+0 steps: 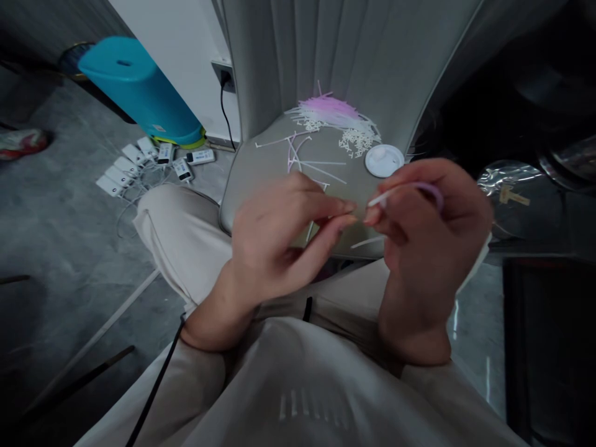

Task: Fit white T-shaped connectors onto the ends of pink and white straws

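Stick (382, 196), one, in right fingers (412, 208)

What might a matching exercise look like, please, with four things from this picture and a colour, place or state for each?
1. right hand
2. dish
3. container
4. pile of sticks

A. bright blue, standing on the floor
B. pink and white, near the chair's back
C. holding a bent stick
D. round and white, on the chair seat

Pairs: 1-C, 2-D, 3-A, 4-B
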Demonstrator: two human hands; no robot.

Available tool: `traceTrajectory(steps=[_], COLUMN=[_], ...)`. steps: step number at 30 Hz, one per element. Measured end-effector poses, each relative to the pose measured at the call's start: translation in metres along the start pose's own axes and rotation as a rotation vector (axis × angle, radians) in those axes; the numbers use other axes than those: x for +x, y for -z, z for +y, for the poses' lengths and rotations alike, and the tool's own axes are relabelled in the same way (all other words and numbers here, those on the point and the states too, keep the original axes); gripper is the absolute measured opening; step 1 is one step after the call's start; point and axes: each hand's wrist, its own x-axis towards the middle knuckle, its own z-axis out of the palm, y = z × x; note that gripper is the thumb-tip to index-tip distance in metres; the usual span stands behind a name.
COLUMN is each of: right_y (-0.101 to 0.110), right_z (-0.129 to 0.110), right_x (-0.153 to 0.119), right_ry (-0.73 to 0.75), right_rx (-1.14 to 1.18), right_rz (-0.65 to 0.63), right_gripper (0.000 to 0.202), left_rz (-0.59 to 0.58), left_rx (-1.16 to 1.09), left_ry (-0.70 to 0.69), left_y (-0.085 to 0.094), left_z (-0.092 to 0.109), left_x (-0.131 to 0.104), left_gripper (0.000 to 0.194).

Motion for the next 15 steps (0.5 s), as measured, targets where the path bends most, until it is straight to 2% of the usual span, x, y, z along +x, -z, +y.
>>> traceTrajectory(steps=[2,3,5,6,7,9,12,15], right_y=[0.001,0.001,0.001,0.000,-0.002,-0.006,-0.012,-0.015], right_z=[0.010,0.013,0.017,0.017,0.016,0.013,0.014,0.020], right_x=[0.013,0.019,0.025,0.025,0.024,0.018,0.009,0.005], right_ry=[0.013,0.007,-0.004,-0.026,-0.049,-0.092,-0.047,0.080], right_rx=[0.105,0.141,0.163,0.158,0.147,0.125,0.089,-0.013], right_rz=[0.096,0.095,0.106,0.116,0.128,0.144,0.127,0.113], right_gripper=[0.008,0.012,0.014,0.013,0.012,0.010,0.003,0.011], left_rz=[0.056,0.120,0.195,0.204,0.136,0.154,0.318,0.343], left_rx=[0.075,0.080,0.008,-0.061,-0.145,-0.260,-0.381,-0.541], left_ry=[0.058,0.109,0.149,0.129,0.045,0.040,0.362,0.471], left_y=[-0.005,-0.007,-0.010,-0.012,-0.013,-0.017,-0.021,-0.022], left_z=[-0.005,-0.008,-0.013,-0.016,-0.018,-0.019,-0.016,-0.013], left_x=[0.001,0.001,-0.001,-0.003,-0.005,-0.009,-0.011,-0.010], left_gripper=[0.013,0.022,0.027,0.021,0.013,0.020,0.009,0.009])
